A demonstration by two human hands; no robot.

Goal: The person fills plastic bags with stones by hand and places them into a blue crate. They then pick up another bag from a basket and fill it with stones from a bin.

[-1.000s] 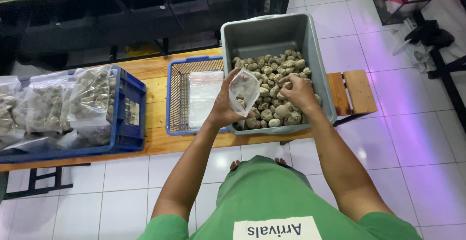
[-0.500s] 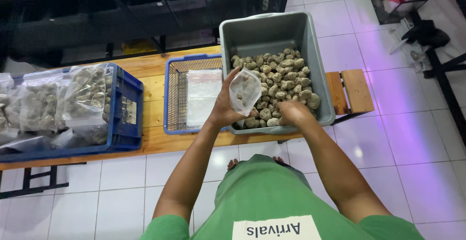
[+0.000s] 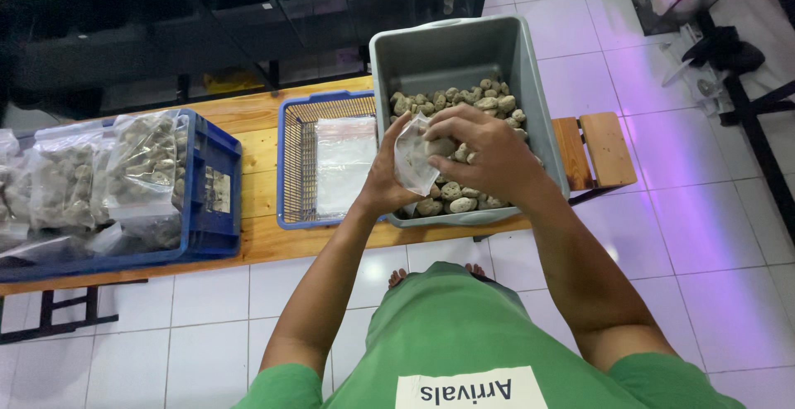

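White floor tiles surround a long wooden bench [image 3: 261, 239] that carries three containers in a row. At the far left sits a blue crate [image 3: 217, 210] packed with filled bags [image 3: 99, 173] of stones. Next to it, near the middle, a blue wire basket [image 3: 290, 169] holds a flat stack of empty bags [image 3: 344, 165]. Just beside the basket stands a grey tub [image 3: 464, 53], its near half heaped with stones [image 3: 464, 103] and its far half bare.

Above the tub's near left corner, the left hand [image 3: 383, 190] grips a small clear bag [image 3: 411, 156], fingers curled around the bag's lower edge, thumb pressed on its side. The right hand [image 3: 484, 152] meets the bag at its mouth, fingers bent and closed over a stone [image 3: 440, 146] at the opening. Both hands hang over the stones in the tub, close together, with the bag between them.

Right of the tub, a small slatted stool [image 3: 596, 148] butts against the bench end. Dark shelving [image 3: 207, 20] lines the wall behind.
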